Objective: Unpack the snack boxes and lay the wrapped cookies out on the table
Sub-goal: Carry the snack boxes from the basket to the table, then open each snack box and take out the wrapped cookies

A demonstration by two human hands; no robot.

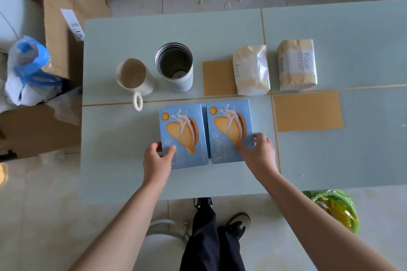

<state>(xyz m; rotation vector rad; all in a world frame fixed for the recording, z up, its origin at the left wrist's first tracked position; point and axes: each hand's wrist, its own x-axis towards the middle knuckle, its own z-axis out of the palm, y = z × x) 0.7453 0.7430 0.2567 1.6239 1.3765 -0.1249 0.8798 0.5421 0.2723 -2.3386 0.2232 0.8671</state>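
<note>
Two blue snack boxes printed with sandwich cookies lie flat side by side on the pale green table (220,178). My left hand (157,160) grips the near left corner of the left box (184,132), thumb on top. On the near right corner of the right box (229,127) rests my right hand (258,153), fingers curled over its edge. Both boxes look closed. No wrapped cookies are visible.
Behind the boxes stand a cream mug (134,78) and an open steel tumbler (175,66). Two tissue packs (251,69) (296,65) lie at the back right. Cardboard cartons (66,6) and a blue-white bag (28,70) are to the left; a green bag (334,207) sits by the near right edge.
</note>
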